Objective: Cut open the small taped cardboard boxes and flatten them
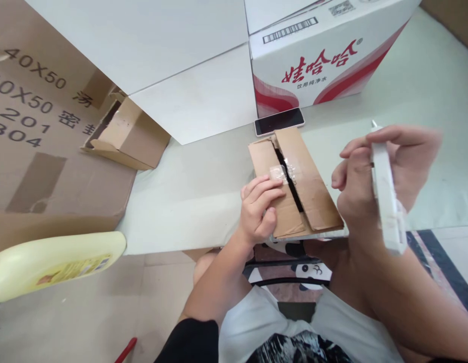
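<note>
A small brown cardboard box (313,186) lies on the pale tabletop in front of me. A dark gap runs between its two top flaps, with crumpled clear tape (284,172) across the middle. My left hand (258,209) holds the box at its left side, fingers pressed on the left flap and close to the tape. Raised to the right of the box, my right hand (385,171) is closed around a white utility knife (387,201). Its thin tip points away from me, apart from the box.
Behind the box lies a phone (279,121), against a white-and-red carton (313,70). A large white box (203,96) stands at the back. To the left are a big brown carton (60,186), a smaller cardboard box (133,131) and a pale yellow bottle (60,264).
</note>
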A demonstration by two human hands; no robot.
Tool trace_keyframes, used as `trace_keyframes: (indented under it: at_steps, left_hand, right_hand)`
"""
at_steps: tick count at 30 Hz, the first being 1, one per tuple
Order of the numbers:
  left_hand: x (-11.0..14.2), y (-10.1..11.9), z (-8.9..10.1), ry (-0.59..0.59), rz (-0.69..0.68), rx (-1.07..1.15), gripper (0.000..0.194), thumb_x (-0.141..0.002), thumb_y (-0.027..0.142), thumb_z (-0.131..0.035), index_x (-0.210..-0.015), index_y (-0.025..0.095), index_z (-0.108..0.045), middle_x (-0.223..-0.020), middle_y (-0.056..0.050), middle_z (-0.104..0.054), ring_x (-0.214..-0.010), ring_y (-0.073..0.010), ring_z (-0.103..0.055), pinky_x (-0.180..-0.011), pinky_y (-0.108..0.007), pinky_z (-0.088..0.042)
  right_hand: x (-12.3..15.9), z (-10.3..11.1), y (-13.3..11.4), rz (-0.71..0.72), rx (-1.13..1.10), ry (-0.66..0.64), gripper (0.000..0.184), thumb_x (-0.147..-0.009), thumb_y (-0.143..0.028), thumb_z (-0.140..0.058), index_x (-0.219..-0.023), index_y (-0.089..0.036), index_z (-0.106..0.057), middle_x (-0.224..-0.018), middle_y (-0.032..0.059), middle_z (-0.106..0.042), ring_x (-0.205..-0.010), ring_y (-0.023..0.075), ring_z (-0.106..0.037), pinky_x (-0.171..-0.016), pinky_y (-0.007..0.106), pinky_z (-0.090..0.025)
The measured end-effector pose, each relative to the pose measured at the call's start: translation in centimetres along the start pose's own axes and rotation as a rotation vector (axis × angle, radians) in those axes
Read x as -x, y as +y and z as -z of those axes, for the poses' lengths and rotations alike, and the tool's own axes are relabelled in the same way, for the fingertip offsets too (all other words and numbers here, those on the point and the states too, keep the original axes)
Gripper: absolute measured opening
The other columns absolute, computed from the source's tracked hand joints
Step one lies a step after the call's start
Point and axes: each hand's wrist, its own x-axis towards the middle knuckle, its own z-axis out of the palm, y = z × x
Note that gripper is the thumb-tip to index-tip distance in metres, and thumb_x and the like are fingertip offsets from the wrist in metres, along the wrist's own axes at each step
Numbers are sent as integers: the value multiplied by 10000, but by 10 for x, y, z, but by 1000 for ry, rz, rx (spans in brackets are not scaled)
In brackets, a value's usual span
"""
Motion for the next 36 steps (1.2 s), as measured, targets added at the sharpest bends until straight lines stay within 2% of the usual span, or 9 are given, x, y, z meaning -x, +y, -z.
trace_keyframes:
  at_steps: [2,5,9,13,17,21,26,32,36]
  left_hand:
    - [-1,-7,6,21,10,-13,341,-1018,385,-398,-1116,205,-670,-1242,-101,-739,-1296,-268,-594,-1138,-460,-443]
    - [-2,-18,15,61,55,-62,326,-1028,407,-406,-1126,216,-652,-1259,-104,-726,-1284,-268,-608,-1145,-484,-444]
    - [-2,-29,21,115,136,-134,311,-1035,413,-407,-1142,224,-630,-1260,-107,-704,-1260,-266,-608,-1132,-486,-449]
    - [0,-33,20,115,69,-225,440,-1043,458,-365,-1217,192,-670,-1162,-123,-652,-1150,-266,-587,-1033,-445,-456]
    - [3,-30,16,67,81,-271,617,-1053,536,-250,-1228,199,-737,-1043,-104,-559,-1050,-258,-540,-966,-437,-422]
    - [4,-29,14,99,85,-202,563,-1052,519,-290,-1259,218,-718,-1146,-99,-520,-1116,-249,-499,-1015,-414,-415]
    - [7,-36,17,263,69,-103,430,-1027,500,-335,-1184,255,-652,-1121,-84,-497,-1102,-252,-508,-1010,-429,-441]
    - [6,-51,29,415,500,375,355,-913,603,-500,-989,261,-558,-980,-44,-537,-938,-218,-553,-845,-355,-486]
    - [1,-65,34,432,886,505,254,-794,442,-664,-940,243,-603,-977,-27,-624,-872,-181,-608,-766,-287,-511]
  right_hand:
    - [-2,3,1,48,38,-37,127,-997,-356,-580,-1047,-277,-493,-821,-40,-625,-526,111,-545,-521,282,-413]
    - [-4,10,2,139,156,-404,242,-914,-362,-696,-1080,-287,-538,-986,23,-736,-913,232,-733,-786,392,-567]
    - [-4,7,7,290,201,-801,383,-835,-376,-757,-1101,-274,-500,-1391,113,-670,-1306,332,-638,-1021,523,-537]
    - [-1,-1,9,119,234,-650,335,-842,-345,-701,-1081,-274,-478,-1504,127,-601,-1176,317,-716,-871,469,-589]
    - [0,-3,8,-24,319,-460,327,-806,-324,-685,-1075,-270,-507,-1233,87,-755,-877,262,-757,-747,408,-578]
    - [0,-4,6,-69,387,-380,259,-835,-348,-679,-1044,-281,-542,-985,30,-776,-748,219,-704,-672,348,-532]
    - [-1,-6,12,-95,384,-320,265,-862,-444,-652,-1026,-273,-535,-978,43,-762,-765,231,-709,-701,384,-540]
    - [-6,-2,35,-185,174,-300,451,-778,-475,-760,-1087,-293,-488,-1147,72,-749,-1089,285,-729,-927,487,-557]
    - [-13,3,64,-229,6,-214,426,-825,-489,-697,-1117,-295,-454,-1172,86,-739,-1172,288,-706,-1007,521,-534]
